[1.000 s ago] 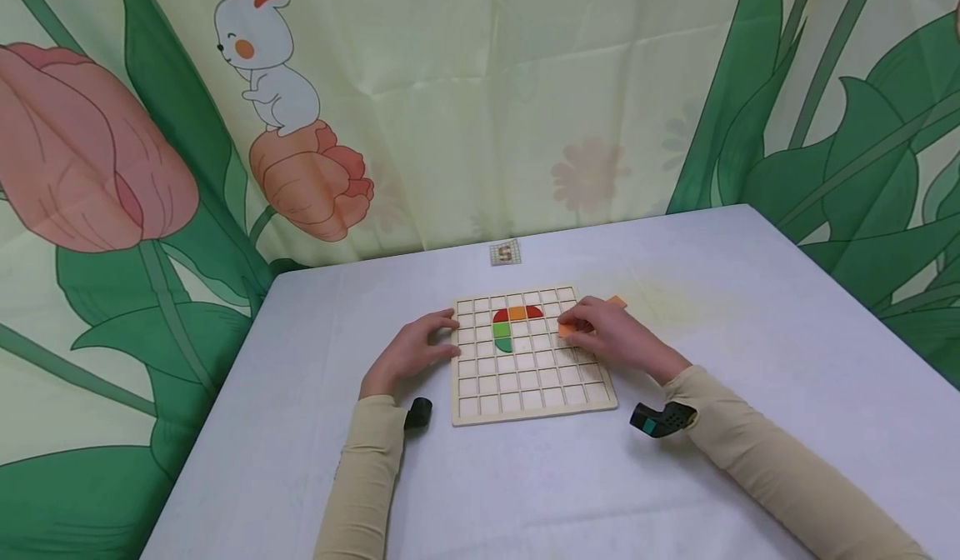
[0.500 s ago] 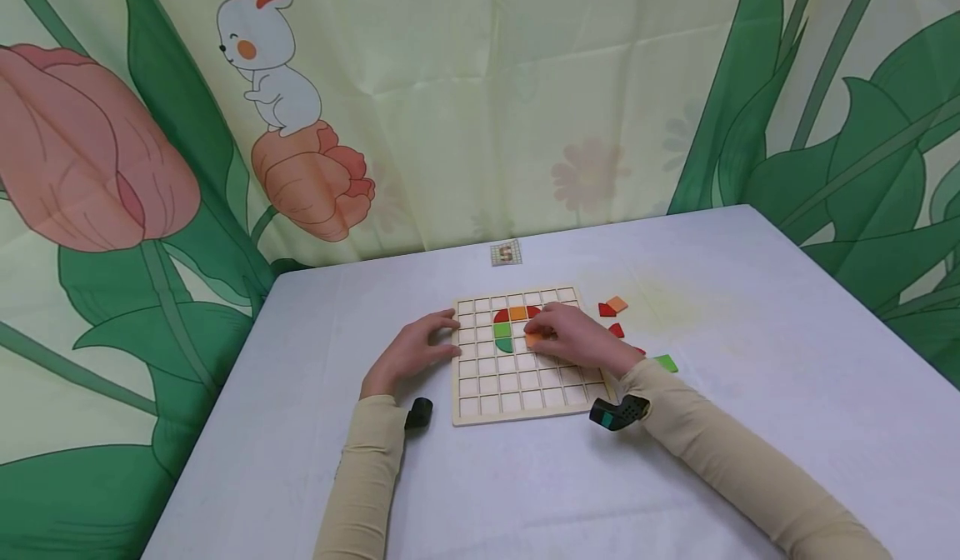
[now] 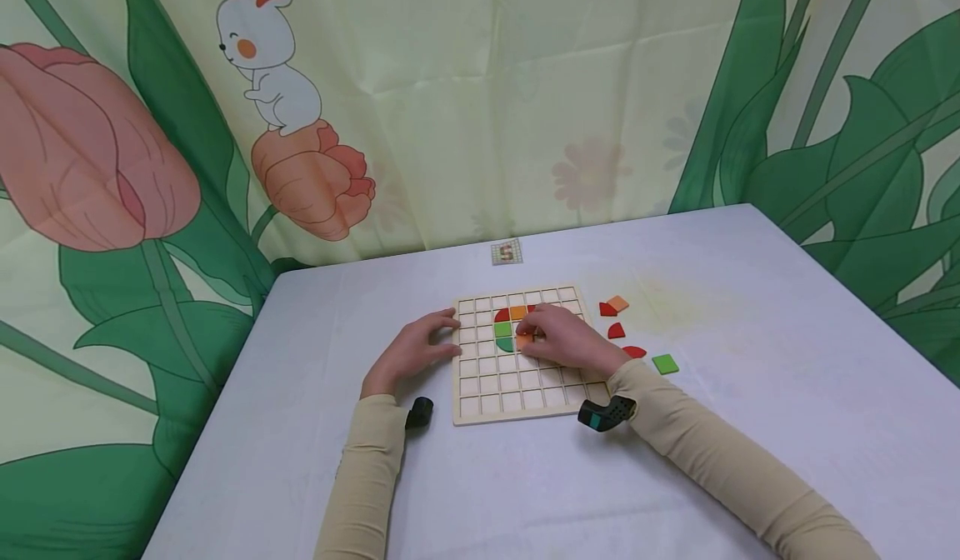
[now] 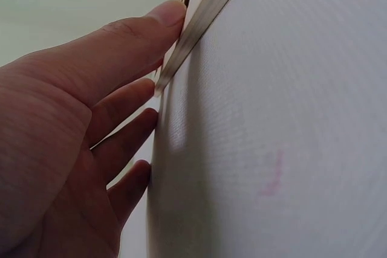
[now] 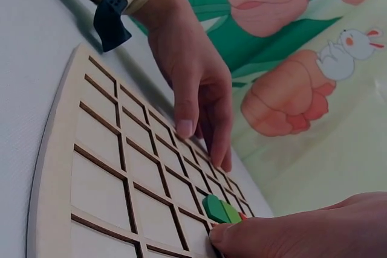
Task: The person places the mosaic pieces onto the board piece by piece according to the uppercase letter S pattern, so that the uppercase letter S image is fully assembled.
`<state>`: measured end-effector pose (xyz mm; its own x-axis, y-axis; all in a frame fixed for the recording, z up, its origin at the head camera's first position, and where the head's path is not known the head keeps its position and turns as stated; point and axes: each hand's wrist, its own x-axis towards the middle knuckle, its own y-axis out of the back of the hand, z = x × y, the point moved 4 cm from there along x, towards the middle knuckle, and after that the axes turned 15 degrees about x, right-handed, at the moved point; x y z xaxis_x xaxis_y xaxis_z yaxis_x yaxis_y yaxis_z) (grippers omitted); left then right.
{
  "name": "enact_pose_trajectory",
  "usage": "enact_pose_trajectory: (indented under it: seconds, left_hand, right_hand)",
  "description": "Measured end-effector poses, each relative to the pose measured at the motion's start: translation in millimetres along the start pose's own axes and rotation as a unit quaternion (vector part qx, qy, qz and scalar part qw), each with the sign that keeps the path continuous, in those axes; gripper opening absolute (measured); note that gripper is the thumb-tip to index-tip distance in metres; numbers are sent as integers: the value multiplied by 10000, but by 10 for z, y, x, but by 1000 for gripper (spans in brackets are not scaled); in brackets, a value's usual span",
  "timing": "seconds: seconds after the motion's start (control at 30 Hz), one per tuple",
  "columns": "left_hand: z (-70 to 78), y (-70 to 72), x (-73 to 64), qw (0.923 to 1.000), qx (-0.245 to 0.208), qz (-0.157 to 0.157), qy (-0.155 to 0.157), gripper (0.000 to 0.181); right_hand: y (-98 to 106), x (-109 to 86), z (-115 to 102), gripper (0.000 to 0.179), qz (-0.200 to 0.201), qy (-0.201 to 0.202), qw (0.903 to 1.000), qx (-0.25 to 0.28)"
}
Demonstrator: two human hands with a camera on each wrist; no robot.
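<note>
My left hand [image 3: 411,352] rests at the left edge of a wooden grid board [image 3: 534,417], its thumb and fingertips spread along the rim. In the left wrist view, the thumb [image 4: 163,19] touches the board's side. Over the board's middle, my right hand [image 3: 573,342] pinches an orange square tile [image 3: 524,342], low at a cell beside a dark green quarter-round tile [image 3: 504,345]. Above that sit a light green square [image 3: 502,329], a red quarter-round [image 3: 502,316] and another orange square [image 3: 518,312]. A second red tile beside these is mostly hidden by the right fingers.
Right of the board lie loose tiles: an orange square [image 3: 618,302], several red pieces [image 3: 617,331] and a light green square [image 3: 665,364]. A small patterned card [image 3: 506,252] lies near the table's back edge, before a printed curtain [image 3: 465,110].
My right hand has moved left from the board's right side to its middle with the orange tile, uncovering the loose tiles on the right. The left hand stays in place.
</note>
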<state>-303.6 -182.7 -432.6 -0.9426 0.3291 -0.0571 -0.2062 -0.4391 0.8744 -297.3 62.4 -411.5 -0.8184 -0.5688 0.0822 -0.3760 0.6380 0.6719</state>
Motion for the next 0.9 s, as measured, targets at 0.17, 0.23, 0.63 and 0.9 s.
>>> enact_pose_trajectory:
  seconds: [0.17,0.23,0.63,0.9]
  left_hand:
    - [-1,3,0,10000,8,1,11,47]
    - [-2,1,2,10000,8,-2,-1,47]
    - [-2,-3,2,10000,26,-2,17,47]
    - [1,-8,8,10000,-2,-15,37,48]
  right_hand:
    - [15,-14,4,19,6,-85,10000,9]
    - [26,-23,6,19,13,-108,9999,1]
    - [15,-15,24,18,15,26,10000,45]
    - [15,-25,34,18,71,-56,10000,39]
